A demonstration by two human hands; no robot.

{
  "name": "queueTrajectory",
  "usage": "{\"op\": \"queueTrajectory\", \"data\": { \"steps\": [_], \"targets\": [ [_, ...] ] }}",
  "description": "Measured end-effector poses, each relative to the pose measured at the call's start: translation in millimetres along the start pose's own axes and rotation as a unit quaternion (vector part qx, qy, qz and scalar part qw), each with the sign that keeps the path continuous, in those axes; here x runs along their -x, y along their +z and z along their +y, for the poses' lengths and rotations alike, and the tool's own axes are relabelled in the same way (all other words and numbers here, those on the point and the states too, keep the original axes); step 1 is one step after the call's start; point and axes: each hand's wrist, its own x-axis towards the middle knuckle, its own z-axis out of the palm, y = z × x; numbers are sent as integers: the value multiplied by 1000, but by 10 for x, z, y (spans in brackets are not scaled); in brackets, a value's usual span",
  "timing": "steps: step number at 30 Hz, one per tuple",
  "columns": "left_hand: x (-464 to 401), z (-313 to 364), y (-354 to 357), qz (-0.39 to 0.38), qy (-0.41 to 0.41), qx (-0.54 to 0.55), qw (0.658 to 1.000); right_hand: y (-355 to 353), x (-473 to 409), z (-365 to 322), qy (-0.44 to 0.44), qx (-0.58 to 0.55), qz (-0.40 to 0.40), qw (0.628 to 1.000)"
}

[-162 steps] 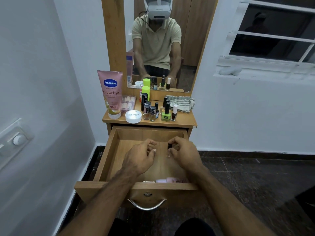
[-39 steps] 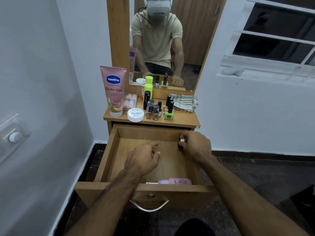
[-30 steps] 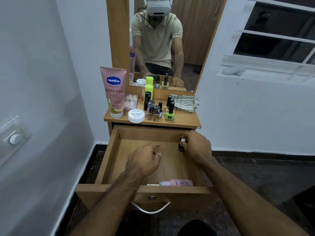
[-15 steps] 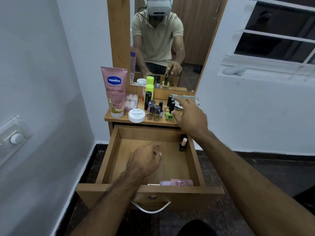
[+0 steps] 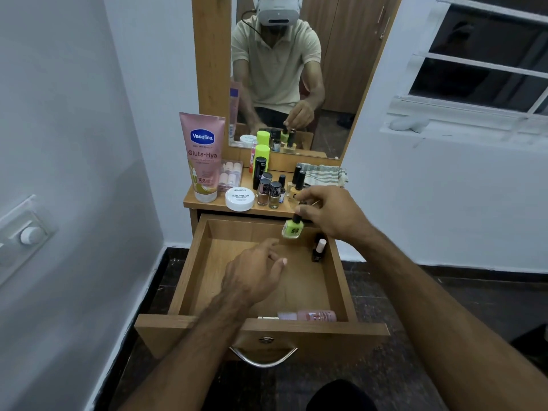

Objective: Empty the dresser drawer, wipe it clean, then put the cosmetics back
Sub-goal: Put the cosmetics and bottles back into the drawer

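The wooden drawer (image 5: 189, 268) stands pulled out below the dresser top (image 5: 204, 205). My right hand (image 5: 332, 212) pinches the black cap of a green nail polish bottle (image 5: 292, 229), which hangs over the drawer's back right part. A dark bottle with a white cap (image 5: 318, 250) stands upright in the drawer's back right corner. A pink bottle (image 5: 311, 315) lies against the drawer's front wall. My left hand (image 5: 255, 272) hovers over the drawer's middle with loosely curled fingers and holds nothing.
On the dresser top stand a pink Vaseline tube (image 5: 202, 157), a white round jar (image 5: 239, 199), several small nail polish bottles (image 5: 268, 192), a green-capped bottle (image 5: 262, 157) and a striped cloth (image 5: 324, 175). A mirror (image 5: 284, 69) rises behind. A white wall is at left.
My right hand set the white-capped bottle in the drawer's back right corner, reached up to the dresser top, picked up the green nail polish and now carries it over the drawer.
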Motion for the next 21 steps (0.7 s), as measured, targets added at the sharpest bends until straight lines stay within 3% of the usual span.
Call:
{"op": "queueTrajectory", "data": {
  "steps": [5,13,17,21],
  "targets": [
    [5,20,-27,25,2,-19,999,106,133,-99,-23,-13,-100,995],
    [-21,3,-5,35,4,-54,998,141,144,-35,19,-55,-83,995],
    [-17,-26,3,-8,-14,-55,998,202,126,110,22,31,-72,997],
    [-16,-30,-10,-1,-36,-57,998,350,126,275,91,104,-44,989]
  ]
}}
